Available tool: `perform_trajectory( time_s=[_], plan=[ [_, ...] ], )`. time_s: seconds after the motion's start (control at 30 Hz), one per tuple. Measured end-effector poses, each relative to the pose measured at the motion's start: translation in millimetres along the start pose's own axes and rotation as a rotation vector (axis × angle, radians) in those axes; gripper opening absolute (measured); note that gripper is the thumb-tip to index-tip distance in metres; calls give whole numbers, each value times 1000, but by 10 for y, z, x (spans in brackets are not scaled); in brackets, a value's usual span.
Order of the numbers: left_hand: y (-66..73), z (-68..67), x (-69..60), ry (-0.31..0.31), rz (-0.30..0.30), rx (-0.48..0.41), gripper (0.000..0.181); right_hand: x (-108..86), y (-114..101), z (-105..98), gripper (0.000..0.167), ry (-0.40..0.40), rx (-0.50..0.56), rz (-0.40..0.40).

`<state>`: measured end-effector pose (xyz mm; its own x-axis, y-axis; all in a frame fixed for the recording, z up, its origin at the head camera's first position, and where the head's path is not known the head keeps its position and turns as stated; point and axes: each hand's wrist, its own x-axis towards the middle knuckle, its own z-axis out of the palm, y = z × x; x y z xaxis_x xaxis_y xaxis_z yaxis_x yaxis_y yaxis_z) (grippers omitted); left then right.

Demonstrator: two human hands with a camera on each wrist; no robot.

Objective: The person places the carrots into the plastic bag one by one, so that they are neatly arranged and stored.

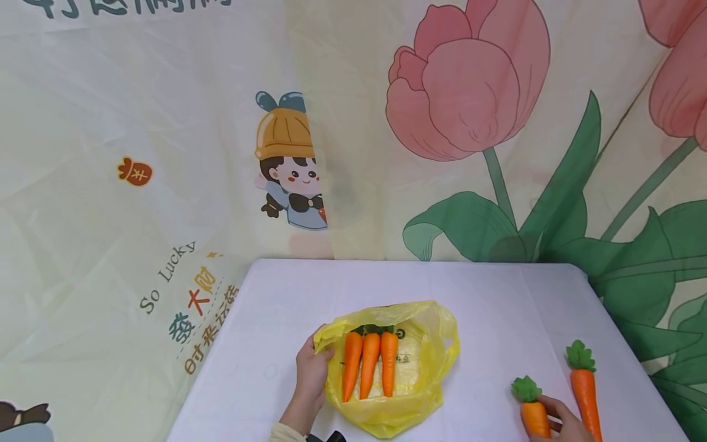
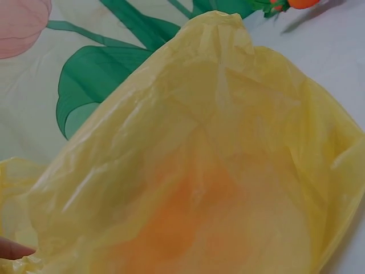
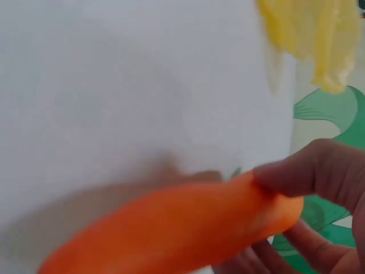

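Note:
A yellow plastic bag (image 1: 397, 417) lies with its mouth spread wide on the table. Three orange carrots (image 1: 370, 365) rest side by side in it, their tops partly tucked under the rim. My left hand (image 1: 312, 371) pinches the bag's left edge; in the left wrist view the bag (image 2: 228, 114) hides most of that hand. At the lower right, my right hand (image 1: 563, 420) grips a carrot (image 1: 534, 417) with a green leafy top. The right wrist view shows this carrot (image 3: 182, 225) between thumb and fingers. Another carrot (image 1: 584, 393) lies just right of that hand.
The table (image 1: 486, 325) has a white cover. Behind it hangs a printed cloth with a pink tulip (image 1: 469, 86), green leaves and a cartoon figure (image 1: 293, 166). A dark object (image 1: 334, 436) shows at the bottom edge near my left wrist.

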<state>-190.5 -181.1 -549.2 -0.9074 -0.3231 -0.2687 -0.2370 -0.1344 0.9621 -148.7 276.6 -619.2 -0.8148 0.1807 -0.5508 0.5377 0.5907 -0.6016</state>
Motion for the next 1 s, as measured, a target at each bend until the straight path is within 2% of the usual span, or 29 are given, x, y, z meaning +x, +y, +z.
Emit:
perform_trajectory(
  time_s=[0.1,0.23,0.3,0.5,0.67,0.9,1.0],
  plan=[
    [-6,-6,-3,-1,2,-5,58,-98,-160,38,97,-33,161,-31],
    [-11,-12,-11,4,-2,2,58,-274,-411,77,93,-71,287,-101],
    [-13,-12,-14,4,-5,-1,57,-358,-529,102,91,-79,312,-125],
    [-17,-9,-20,-4,-1,-15,55,-522,-860,163,87,-117,401,-132],
    [-17,0,-39,-3,22,-11,55,-541,-1148,255,88,-155,464,-145],
    [-37,14,-46,-7,18,-9,56,-488,-1608,444,79,-305,543,-338],
    [-41,22,-40,-6,25,-10,56,-463,-1824,546,78,-332,576,-391]
  ],
)
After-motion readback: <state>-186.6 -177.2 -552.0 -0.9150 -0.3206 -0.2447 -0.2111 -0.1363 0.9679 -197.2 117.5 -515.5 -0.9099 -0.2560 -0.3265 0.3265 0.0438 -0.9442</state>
